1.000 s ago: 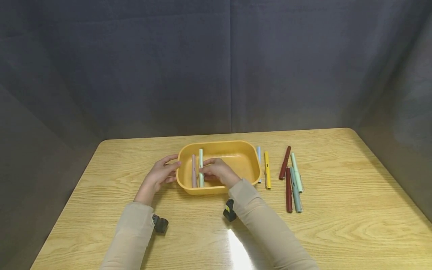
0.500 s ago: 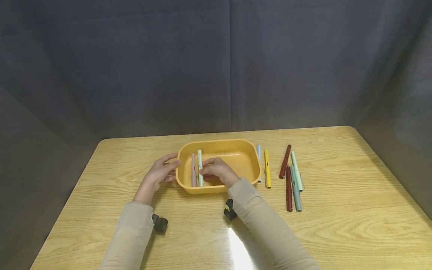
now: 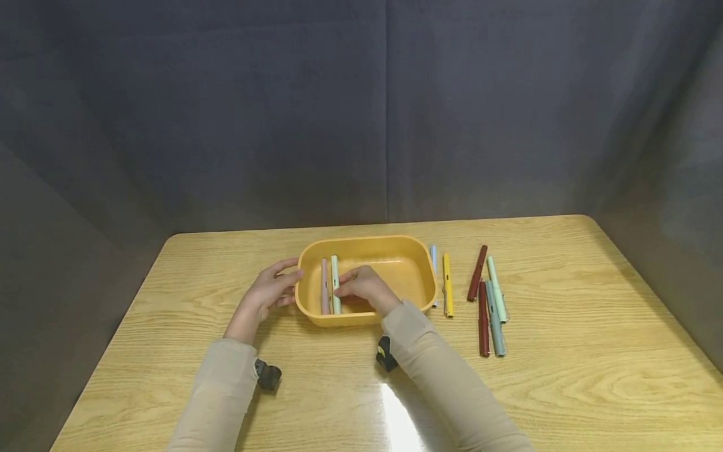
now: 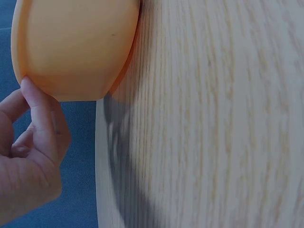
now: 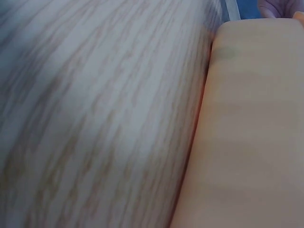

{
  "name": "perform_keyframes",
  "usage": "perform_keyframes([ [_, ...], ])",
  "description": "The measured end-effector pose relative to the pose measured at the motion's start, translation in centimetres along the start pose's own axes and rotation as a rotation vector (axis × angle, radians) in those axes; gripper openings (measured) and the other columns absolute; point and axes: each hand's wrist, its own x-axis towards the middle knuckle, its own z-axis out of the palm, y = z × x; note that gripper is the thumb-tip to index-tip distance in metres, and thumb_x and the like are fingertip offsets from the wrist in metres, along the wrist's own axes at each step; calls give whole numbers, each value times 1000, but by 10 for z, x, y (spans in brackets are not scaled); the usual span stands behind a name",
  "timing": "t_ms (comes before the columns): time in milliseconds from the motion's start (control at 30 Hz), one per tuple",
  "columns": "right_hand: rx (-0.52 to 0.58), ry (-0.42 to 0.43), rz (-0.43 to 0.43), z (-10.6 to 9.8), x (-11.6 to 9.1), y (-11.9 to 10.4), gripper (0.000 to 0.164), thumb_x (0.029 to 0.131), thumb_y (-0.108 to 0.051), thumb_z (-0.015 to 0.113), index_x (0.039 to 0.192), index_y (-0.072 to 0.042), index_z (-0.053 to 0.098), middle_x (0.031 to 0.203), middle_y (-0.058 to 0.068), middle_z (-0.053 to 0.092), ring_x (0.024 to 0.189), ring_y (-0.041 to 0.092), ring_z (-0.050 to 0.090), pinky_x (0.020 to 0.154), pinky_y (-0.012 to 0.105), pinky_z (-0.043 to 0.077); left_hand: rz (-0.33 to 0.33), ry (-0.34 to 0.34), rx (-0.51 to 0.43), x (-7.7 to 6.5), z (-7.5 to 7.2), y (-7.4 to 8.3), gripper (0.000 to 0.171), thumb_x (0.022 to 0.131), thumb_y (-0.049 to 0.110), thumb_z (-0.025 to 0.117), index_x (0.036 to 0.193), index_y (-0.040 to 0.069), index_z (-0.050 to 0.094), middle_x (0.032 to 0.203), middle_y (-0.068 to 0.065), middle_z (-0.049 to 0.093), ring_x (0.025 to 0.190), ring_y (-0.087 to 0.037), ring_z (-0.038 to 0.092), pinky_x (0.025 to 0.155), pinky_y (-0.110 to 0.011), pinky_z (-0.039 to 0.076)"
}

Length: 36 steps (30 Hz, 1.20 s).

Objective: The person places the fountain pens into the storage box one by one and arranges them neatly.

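Note:
A yellow plastic bin (image 3: 390, 243) stands on the table. At its left end my left hand (image 3: 272, 289) grips the rim, one fingertip on top of the edge in the left wrist view. My right hand (image 3: 368, 289) reaches over the near wall and pinches a pale green pen (image 3: 336, 276) along its right side, low in the bin. Just left of it lies a mauve pen (image 3: 324, 287), roughly parallel. The right wrist view has only the bin's outer wall (image 5: 247, 123), the wood and part of a hand at the top; the pinch is hidden there.
Right of the bin lie a light blue pen (image 3: 433, 257), partly hidden by the bin, and a yellow pen (image 3: 448, 285). Farther right are two dark red pens (image 3: 477, 274), a grey-green pen (image 3: 496, 320) and another pale green pen (image 3: 494, 276). A dark curtain (image 3: 384, 125) hangs behind the table.
The pinched pale green pen has shifted slightly toward the near wall, its far end now lower beside the mauve pen. My right fingers moved slightly with it; my left hand stays put.

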Motion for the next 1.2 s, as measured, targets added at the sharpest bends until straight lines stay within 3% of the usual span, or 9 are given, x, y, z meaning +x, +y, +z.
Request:
perform_keyframes([
  [333,-55,3,-43,1,0,4,25,81,2,70,105,8,67,99,19,70,66,9,63,72,24,59,0,2,-5,1,0,-1,55,98,23,54,148,11,34,98,-3,57,74,-5,59,63,-14,55],
  [467,-54,21,-50,0,0,4,25,82,0,70,105,7,67,92,12,70,67,7,60,68,21,56,9,-6,-2,1,1,-2,56,98,24,54,148,10,33,98,-2,57,74,-5,59,64,-14,55],
  [633,12,37,-60,-1,0,2,26,83,-1,68,108,7,65,78,4,66,64,7,58,62,18,51,9,-2,-7,0,0,-2,55,98,24,54,148,10,34,93,0,57,72,-5,58,63,-14,54],
  [767,92,30,-47,-3,1,-1,28,86,-1,66,113,8,63,75,3,64,63,8,58,63,20,54,6,0,-6,0,0,-1,55,98,24,54,148,11,34,95,-1,57,73,-5,58,63,-14,54],
  [967,149,-17,-51,-15,-4,-11,35,90,-4,62,123,7,58,85,3,62,73,11,60,80,28,58,3,8,-5,1,0,-1,55,98,24,54,147,11,35,96,-1,56,74,-5,57,63,-14,54],
  [1067,150,-44,-58,-25,-9,-18,38,92,-5,60,128,6,54,95,5,60,81,14,61,93,36,55,2,10,-8,1,0,-2,55,98,24,54,148,12,34,97,-1,56,74,-5,58,63,-14,54],
  [1200,158,-66,-74,-41,-16,-25,41,93,-5,57,133,6,50,103,7,60,82,11,61,100,39,51,7,7,-9,0,0,-2,55,98,24,54,148,12,34,99,-2,57,75,-5,59,64,-14,55],
])
